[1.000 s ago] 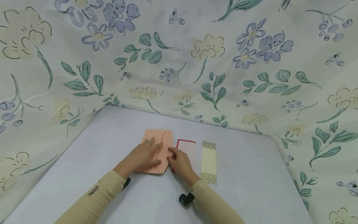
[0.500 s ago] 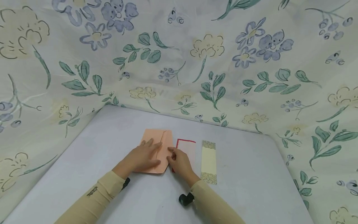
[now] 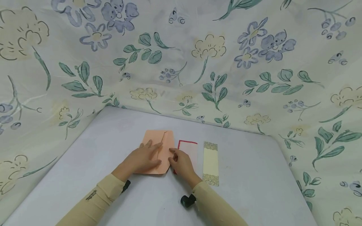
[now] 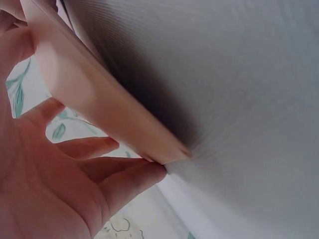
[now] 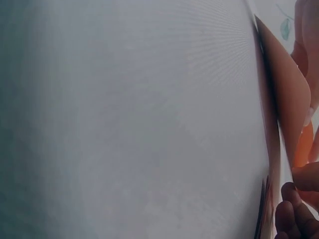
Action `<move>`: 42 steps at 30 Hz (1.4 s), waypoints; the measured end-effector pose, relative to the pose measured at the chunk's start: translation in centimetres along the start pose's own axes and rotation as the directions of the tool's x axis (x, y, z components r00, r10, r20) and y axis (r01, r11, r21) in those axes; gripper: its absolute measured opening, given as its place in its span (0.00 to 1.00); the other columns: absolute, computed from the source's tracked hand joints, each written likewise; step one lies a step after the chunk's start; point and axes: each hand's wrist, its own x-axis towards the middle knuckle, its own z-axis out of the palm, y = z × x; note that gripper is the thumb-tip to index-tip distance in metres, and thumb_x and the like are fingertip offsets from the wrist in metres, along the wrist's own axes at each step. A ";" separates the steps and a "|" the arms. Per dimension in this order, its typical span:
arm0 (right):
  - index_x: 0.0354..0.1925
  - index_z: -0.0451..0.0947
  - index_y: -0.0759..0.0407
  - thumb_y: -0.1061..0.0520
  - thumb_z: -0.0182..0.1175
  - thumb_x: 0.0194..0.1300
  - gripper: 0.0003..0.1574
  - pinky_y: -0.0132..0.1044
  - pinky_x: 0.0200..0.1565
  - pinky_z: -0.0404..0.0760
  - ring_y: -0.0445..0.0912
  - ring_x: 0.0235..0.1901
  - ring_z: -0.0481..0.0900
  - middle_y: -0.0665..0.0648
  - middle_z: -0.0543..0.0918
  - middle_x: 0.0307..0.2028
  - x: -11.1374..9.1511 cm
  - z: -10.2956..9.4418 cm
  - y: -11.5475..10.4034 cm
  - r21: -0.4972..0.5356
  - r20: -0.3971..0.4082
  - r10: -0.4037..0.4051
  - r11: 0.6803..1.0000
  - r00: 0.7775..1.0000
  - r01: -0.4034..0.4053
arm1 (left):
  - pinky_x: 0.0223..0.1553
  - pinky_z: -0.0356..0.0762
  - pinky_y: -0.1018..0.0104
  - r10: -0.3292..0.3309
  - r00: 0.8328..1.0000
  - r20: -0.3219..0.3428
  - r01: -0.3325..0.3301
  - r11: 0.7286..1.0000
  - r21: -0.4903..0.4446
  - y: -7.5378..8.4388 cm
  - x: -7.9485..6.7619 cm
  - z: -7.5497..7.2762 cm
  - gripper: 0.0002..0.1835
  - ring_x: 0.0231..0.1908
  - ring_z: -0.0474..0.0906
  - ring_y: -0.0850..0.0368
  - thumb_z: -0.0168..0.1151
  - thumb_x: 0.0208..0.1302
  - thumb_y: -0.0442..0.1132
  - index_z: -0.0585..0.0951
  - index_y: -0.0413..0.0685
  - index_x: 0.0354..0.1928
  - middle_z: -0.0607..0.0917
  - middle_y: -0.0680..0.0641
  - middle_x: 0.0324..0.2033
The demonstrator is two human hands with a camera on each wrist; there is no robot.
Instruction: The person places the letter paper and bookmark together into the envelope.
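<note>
A peach-orange envelope (image 3: pixel 165 150) lies on the white table in the head view, its slanted flap line facing up. My left hand (image 3: pixel 141 158) rests on its left half, fingers spread and fairly straight; the left wrist view shows several fingertips (image 4: pixel 149 172) along the envelope's edge. At the right edge, my right hand (image 3: pixel 181 161) pinches the envelope between thumb and curled fingers. The right wrist view has these fingers (image 5: pixel 294 211) at the envelope's rim (image 5: pixel 286 89), cut off by the frame. Partly under my right hand lies a pale pink card with a red border (image 3: pixel 189 147).
Farther right lies a cream strip with patterned gold-grey ends (image 3: pixel 211 161). Black wrist devices (image 3: pixel 188 201) sit under both forearms. Floral cloth (image 3: pixel 181 62) stands behind and along the sides of the white table (image 3: pixel 254 182).
My left hand has slid very slightly left over the envelope. The right hand stays at the right edge, and the card and strip lie as before.
</note>
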 end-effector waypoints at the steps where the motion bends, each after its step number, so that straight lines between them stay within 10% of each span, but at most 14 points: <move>1: 0.61 0.81 0.59 0.60 0.64 0.68 0.23 0.29 0.28 0.68 0.37 0.27 0.69 0.46 0.74 0.28 0.0 0.0 0.0 -0.003 -0.002 -0.007 1.000 1.000 0.007 | 0.58 0.67 0.26 0.001 1.000 -0.001 -0.001 1.000 -0.001 0.0 0.0 0.0 0.41 0.66 0.59 0.15 0.63 0.66 0.59 0.65 0.56 0.77 0.60 0.26 0.73; 42: 0.62 0.79 0.59 0.59 0.63 0.70 0.24 0.30 0.31 0.69 0.39 0.28 0.69 0.48 0.74 0.29 0.6 -0.2 -0.1 0.019 -0.048 -0.002 1.000 0.999 0.003 | 0.57 0.69 0.26 0.043 0.999 -0.033 -0.044 0.998 -0.033 -0.4 -0.2 -0.2 0.36 0.64 0.61 0.14 0.62 0.68 0.56 0.68 0.55 0.76 0.61 0.26 0.73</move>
